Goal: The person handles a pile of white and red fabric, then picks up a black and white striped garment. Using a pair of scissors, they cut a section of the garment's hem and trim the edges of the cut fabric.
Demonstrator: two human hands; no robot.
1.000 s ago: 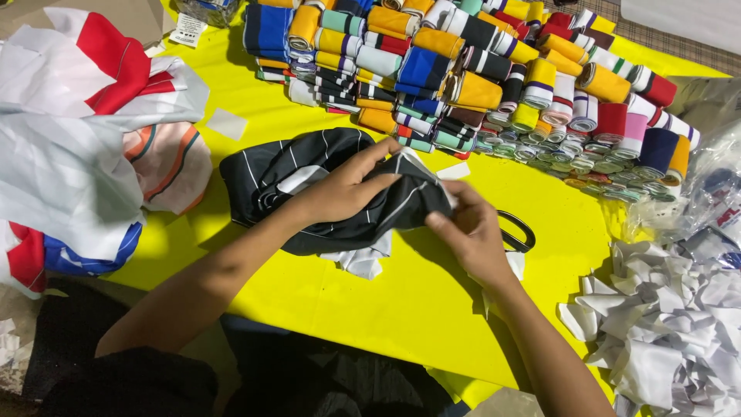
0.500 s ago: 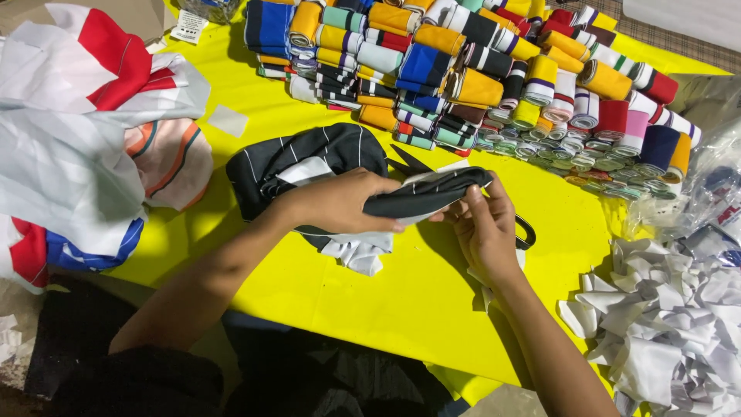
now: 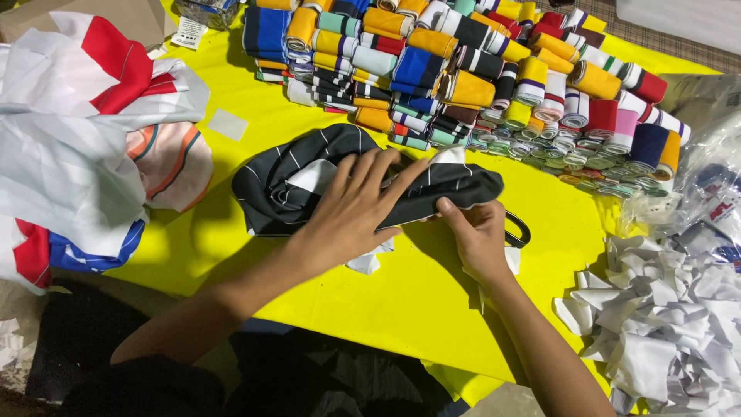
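Near edge of the yellow table cover: both forearms come in from the bottom, over dark cloth on the lap.

Left hand lies flat, fingers spread wide, palm pressing down on the black striped fabric band; it grips nothing, it only pins the piece. Right hand is closed in a pinch, thumb and fingertips nipping the band's near edge at its right end, where the fabric is folded into a narrow bar. A white paper slip pokes out from under the left hand, and a dark ring-shaped thing (possibly a scissors handle, mostly hidden) lies just beyond the right hand.

The band sits mid-surface, its left part in a loose coil, its right part flattened. Judgement: this piece is only partly rolled or folded; the loose coil remains to be tidied.

Right edge: heap of torn white paper strips, clear plastic bags behind it.

Left edge: pile of white, red and blue fabric spilling off the cover.

Far edge: many finished rolls of striped ribbing in yellow, blue, black, red and pink, stacked in rows, so a large share looks done.
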